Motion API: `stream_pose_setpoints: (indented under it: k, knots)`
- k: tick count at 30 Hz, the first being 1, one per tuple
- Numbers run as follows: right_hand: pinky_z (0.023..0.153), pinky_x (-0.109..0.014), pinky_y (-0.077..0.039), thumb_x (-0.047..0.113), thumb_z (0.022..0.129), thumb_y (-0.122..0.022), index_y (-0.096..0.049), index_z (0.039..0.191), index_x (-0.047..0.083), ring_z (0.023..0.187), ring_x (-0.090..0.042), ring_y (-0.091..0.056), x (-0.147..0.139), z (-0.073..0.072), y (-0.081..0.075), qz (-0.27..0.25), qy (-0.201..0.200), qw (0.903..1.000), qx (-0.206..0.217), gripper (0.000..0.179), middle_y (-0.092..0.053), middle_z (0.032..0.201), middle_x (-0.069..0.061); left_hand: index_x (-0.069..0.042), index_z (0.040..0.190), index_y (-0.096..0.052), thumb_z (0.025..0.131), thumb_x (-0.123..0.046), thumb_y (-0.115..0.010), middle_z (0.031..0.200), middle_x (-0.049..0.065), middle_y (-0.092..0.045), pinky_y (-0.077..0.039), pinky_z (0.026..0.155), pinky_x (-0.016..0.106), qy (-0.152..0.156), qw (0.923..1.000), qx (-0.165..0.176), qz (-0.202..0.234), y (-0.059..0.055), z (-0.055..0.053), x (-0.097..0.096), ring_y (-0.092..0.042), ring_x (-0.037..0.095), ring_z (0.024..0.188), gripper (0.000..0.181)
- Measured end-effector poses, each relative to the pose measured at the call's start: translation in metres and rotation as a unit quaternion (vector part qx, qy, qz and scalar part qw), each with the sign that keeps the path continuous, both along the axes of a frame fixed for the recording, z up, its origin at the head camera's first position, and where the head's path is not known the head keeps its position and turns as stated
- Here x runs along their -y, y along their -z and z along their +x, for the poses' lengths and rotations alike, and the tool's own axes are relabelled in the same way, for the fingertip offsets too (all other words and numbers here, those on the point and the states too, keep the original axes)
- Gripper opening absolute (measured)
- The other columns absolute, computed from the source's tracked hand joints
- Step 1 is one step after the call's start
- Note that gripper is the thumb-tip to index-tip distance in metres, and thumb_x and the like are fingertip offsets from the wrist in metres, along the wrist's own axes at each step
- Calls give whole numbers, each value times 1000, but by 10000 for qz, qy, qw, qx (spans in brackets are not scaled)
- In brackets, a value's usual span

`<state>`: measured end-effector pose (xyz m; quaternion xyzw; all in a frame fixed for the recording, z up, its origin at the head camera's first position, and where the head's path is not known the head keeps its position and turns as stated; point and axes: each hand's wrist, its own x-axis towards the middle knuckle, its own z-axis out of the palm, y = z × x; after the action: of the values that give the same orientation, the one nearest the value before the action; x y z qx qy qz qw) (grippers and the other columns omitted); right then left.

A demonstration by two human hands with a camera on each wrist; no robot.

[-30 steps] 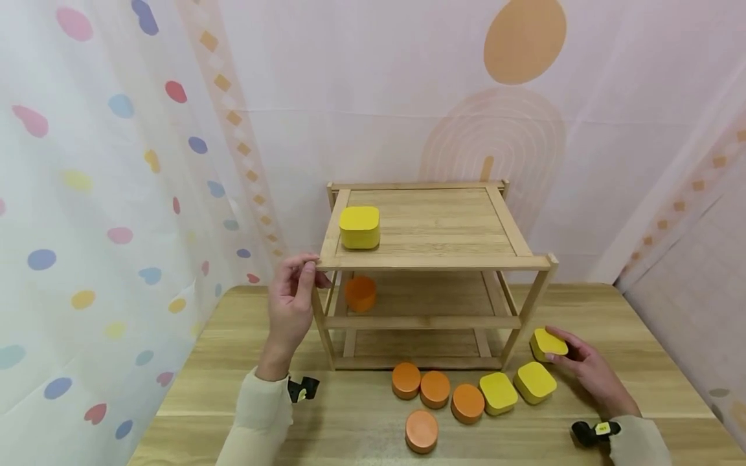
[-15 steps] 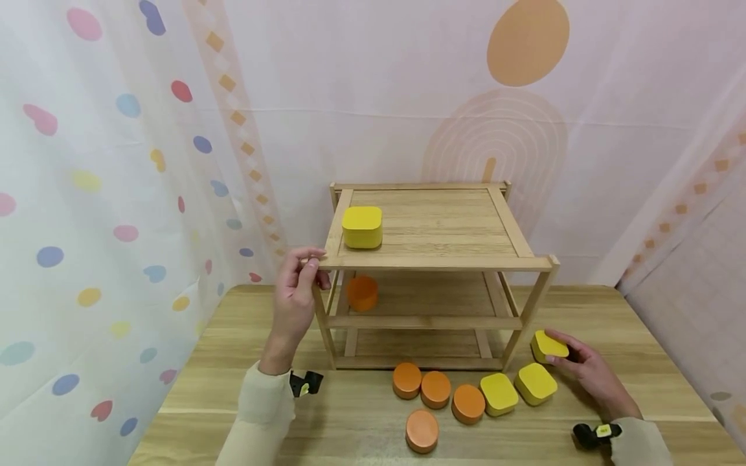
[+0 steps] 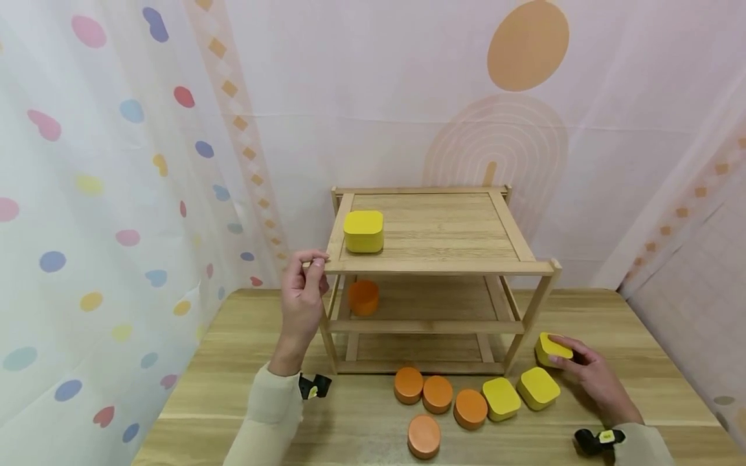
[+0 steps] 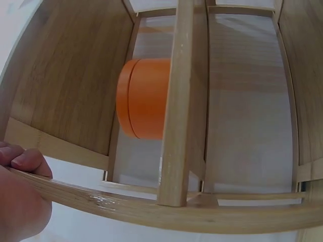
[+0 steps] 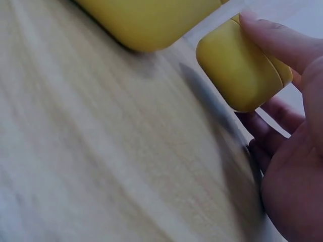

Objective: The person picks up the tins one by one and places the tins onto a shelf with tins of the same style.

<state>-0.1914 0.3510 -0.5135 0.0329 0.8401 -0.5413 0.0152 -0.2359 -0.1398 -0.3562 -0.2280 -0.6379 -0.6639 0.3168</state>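
My left hand (image 3: 302, 304) grips the front left corner of a three-tier wooden shelf (image 3: 449, 226); in the left wrist view its fingers (image 4: 31, 160) curl over a post. At the shelf's right foot, my right hand (image 3: 598, 377) pinches a rounded-square yellow tin (image 3: 548, 350) between thumb and fingers. The right wrist view shows this tin's lid seam and its shadow on the table close below. Another yellow tin (image 3: 364, 232) sits at the left of the top tier. Beneath it, a round orange tin (image 4: 146, 98) stands on the middle tier.
In front of the shelf, several round orange tins (image 3: 409, 386) stand on the wooden table (image 3: 204, 401). Two more yellow tins (image 3: 501, 399) are to their right, near my right hand. A patterned curtain (image 3: 361, 84) hangs behind and at the sides.
The head view has shifted slightly, so everything sits a little lower in it. Both hands keep their holds, on the shelf corner and the yellow tin.
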Motion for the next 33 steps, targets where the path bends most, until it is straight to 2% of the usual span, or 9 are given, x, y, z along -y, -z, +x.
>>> stream_pose_setpoints:
  k: [1,6,11,15,26,33]
  knots:
    - [85,-4,-33,42,94,-65,-51,145,15,121,8,-38,0,0,0,-17,29,10000,-40,60,-48,138,18,10,105,-53,103,-6,-44,66,5,-42,-36,54,23,-4,10000,22,-9,0,0,0,-39,15,57,18]
    - [86,-7,-37,37,95,-65,-55,140,9,110,13,-44,0,2,-5,-190,114,9992,-337,54,-52,125,28,9,105,-53,104,-8,-43,66,4,-41,-33,53,24,8,10000,69,-36,2,-1,-1,-37,14,56,20]
    - [83,-8,-39,33,95,-66,-57,136,4,105,15,-45,1,3,-9,206,114,9977,-630,51,-50,115,37,8,105,-52,104,-9,-42,67,3,-42,-34,53,23,-86,9998,177,-12,3,0,-1,-39,14,57,20]
    - [82,-7,-38,29,96,-65,-59,135,4,106,15,-43,1,5,-14,385,84,9952,-894,46,-49,116,39,7,106,-52,104,-11,-41,68,1,-42,-34,53,22,-143,9996,257,-18,3,-1,-1,-38,14,57,21]
    - [82,-5,-40,18,96,-65,-60,132,2,105,14,-48,2,9,-36,308,77,9898,-1390,40,-54,116,36,8,104,-52,103,-8,-42,68,1,-42,-34,52,23,-111,9996,245,36,2,0,-3,-38,13,57,19]
    - [75,-10,-45,11,96,-64,-60,132,2,98,8,-50,3,12,-49,179,90,9862,-1643,37,-56,116,34,8,104,-52,103,-8,-41,67,2,-42,-34,52,22,-98,9995,280,63,2,0,-2,-38,14,56,19]
